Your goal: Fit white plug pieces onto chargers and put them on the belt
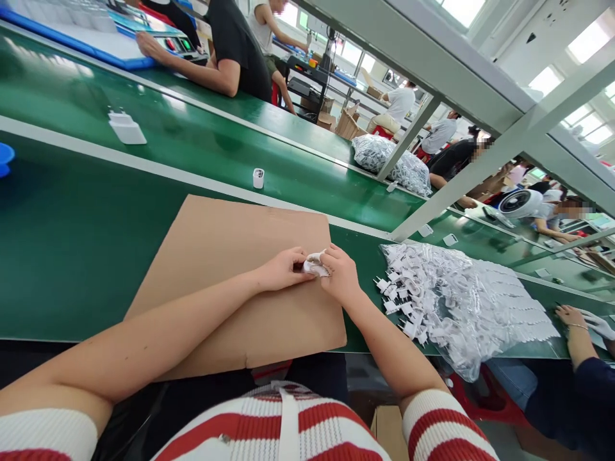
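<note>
Over the cardboard sheet (230,256), my two hands meet around a small white piece (314,265). It looks soft and crumpled, like a bit of cloth, and the fingers cover part of it; whether something else is inside cannot be made out. My left hand (284,269) pinches its left side, fingers closed. Gripping the right side is my right hand (342,274), with its fingers curled over the top. To the right of that hand, a heap of white plug chargers (408,294) spills from a clear plastic bag (473,320).
Beyond the cardboard runs a green conveyor belt (202,153) carrying a white charger (127,127) and a small white housing (258,178). A slanting metal post (432,198) rises right of the cardboard. A co-worker's hand (571,315) rests at far right. Another filled bag (389,163) lies across the belt.
</note>
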{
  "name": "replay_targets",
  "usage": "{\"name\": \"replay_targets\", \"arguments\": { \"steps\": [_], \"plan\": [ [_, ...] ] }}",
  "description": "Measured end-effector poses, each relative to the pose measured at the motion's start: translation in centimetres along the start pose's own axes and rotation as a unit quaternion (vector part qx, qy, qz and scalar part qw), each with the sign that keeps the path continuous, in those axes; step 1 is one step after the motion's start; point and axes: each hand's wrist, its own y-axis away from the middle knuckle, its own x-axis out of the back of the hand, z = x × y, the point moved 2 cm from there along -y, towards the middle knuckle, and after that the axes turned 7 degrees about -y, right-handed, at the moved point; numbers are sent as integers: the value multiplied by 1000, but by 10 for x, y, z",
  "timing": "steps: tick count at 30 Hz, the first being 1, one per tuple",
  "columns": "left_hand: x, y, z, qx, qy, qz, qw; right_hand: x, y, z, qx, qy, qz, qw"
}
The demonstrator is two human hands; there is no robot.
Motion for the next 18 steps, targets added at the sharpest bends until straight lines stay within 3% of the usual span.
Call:
{"name": "replay_targets", "arguments": {
  "steps": [6, 10, 14, 18],
  "plan": [
    [-1, 2, 5, -18, -26, 15, 999, 8, -9, -4, -4, -21, -29, 999],
    [-2, 3, 10, -17, -39, 14, 999, 4, -2, -5, -36, -12, -6, 999],
    [6, -11, 10, 6, -55, -15, 998, 3, 29, -8, -82, -30, 28, 996],
    [44, -55, -4, 74, -110, 28, 991, 19, 81, -4, -134, 6, 83, 988]
  ]
}}
